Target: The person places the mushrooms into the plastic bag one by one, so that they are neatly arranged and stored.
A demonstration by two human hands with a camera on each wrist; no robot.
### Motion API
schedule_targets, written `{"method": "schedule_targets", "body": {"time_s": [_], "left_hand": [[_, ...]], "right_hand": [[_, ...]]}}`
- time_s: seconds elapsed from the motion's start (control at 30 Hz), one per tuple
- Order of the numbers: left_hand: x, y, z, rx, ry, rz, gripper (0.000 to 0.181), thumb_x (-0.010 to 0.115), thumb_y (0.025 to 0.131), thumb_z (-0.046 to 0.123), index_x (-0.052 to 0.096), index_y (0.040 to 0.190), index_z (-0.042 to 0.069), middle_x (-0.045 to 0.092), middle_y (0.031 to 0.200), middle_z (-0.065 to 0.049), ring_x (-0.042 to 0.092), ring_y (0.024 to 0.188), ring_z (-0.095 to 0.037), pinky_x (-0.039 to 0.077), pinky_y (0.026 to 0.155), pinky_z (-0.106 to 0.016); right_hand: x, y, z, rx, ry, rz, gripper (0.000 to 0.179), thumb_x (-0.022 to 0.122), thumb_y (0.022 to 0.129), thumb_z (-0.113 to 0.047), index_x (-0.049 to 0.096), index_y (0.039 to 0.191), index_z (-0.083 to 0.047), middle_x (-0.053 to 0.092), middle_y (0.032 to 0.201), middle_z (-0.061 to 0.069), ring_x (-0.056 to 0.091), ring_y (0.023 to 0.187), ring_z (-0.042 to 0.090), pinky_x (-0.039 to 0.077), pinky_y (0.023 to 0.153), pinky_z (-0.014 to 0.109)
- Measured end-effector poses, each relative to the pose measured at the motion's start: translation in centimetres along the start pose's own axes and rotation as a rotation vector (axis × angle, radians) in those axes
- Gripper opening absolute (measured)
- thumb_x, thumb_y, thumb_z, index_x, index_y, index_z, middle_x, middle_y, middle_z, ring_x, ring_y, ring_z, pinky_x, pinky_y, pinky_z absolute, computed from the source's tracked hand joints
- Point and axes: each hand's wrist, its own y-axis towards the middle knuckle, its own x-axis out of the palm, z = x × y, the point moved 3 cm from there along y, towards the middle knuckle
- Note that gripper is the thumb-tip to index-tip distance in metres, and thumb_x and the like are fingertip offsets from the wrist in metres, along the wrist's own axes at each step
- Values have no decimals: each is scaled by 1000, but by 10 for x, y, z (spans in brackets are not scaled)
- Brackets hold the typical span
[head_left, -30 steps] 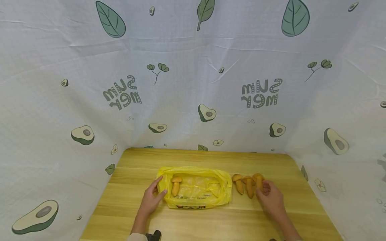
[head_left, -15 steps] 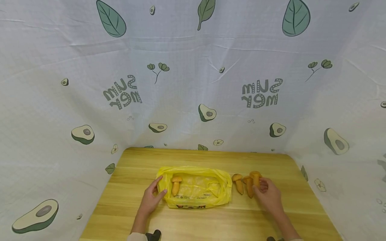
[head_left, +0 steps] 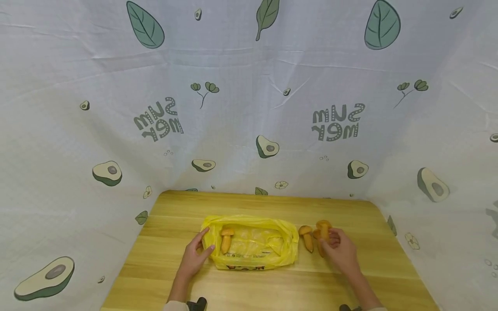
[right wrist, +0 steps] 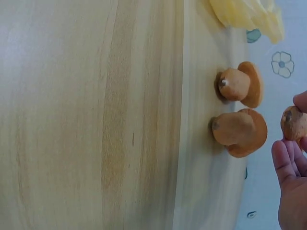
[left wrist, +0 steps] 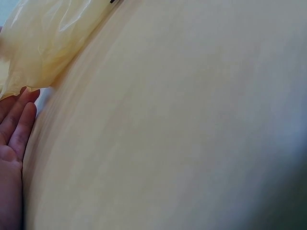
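Observation:
In the head view a yellow plastic bag (head_left: pixel 254 261) lies with its mouth spread, and one orange-brown mushroom (head_left: pixel 226 244) rests inside at its left end. My left hand (head_left: pixel 192 257) holds the bag's left rim between thumb and fingers; the left wrist view shows its fingers (left wrist: pixel 21 127) against the yellow film. My right hand (head_left: pixel 342 250) pinches a mushroom (head_left: pixel 324 229) by its stem, cap upward, raised off the table. Two more mushrooms stay on the table right of the bag: one (head_left: pixel 306 235) in full sight, the other (right wrist: pixel 237 129) partly hidden behind the held one in the head view.
The wooden table (head_left: pixel 272 289) has rounded far corners. Around its back and sides hangs a white cloth (head_left: pixel 233 121) printed with avocados and leaves. In the right wrist view a corner of the yellow bag (right wrist: pixel 249 14) shows near the mushrooms.
My right hand has moved left with the pinched mushroom, from the right end of the row to over the middle mushroom. My left hand and the bag stay put.

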Motion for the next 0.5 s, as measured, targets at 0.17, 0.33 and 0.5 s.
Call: {"method": "schedule_targets", "body": {"time_s": [0.17, 0.33, 0.5], "left_hand": [[1, 0, 6, -3, 18, 25, 64, 74, 95, 12, 48, 153, 8, 49, 155, -21, 58, 132, -40, 49, 107, -51], [3, 0, 6, -20, 37, 36, 64, 74, 95, 10, 48, 154, 10, 49, 155, -20, 58, 133, -39, 50, 108, -47], [-1, -4, 29, 0, 17, 20, 64, 74, 95, 11, 48, 153, 1, 49, 154, -25, 58, 131, -43, 49, 106, -53]], "right_hand": [[2, 0, -6, 5, 19, -14, 47, 81, 90, -14, 61, 126, 7, 69, 107, 19, 63, 87, 14, 50, 70, 11], [5, 0, -13, 8, 22, -26, 46, 80, 90, -14, 61, 126, 7, 68, 108, 19, 63, 89, 16, 51, 71, 13], [10, 2, -17, -6, 24, -29, 46, 81, 90, -17, 62, 125, 7, 68, 108, 19, 64, 90, 18, 53, 72, 15]]}}
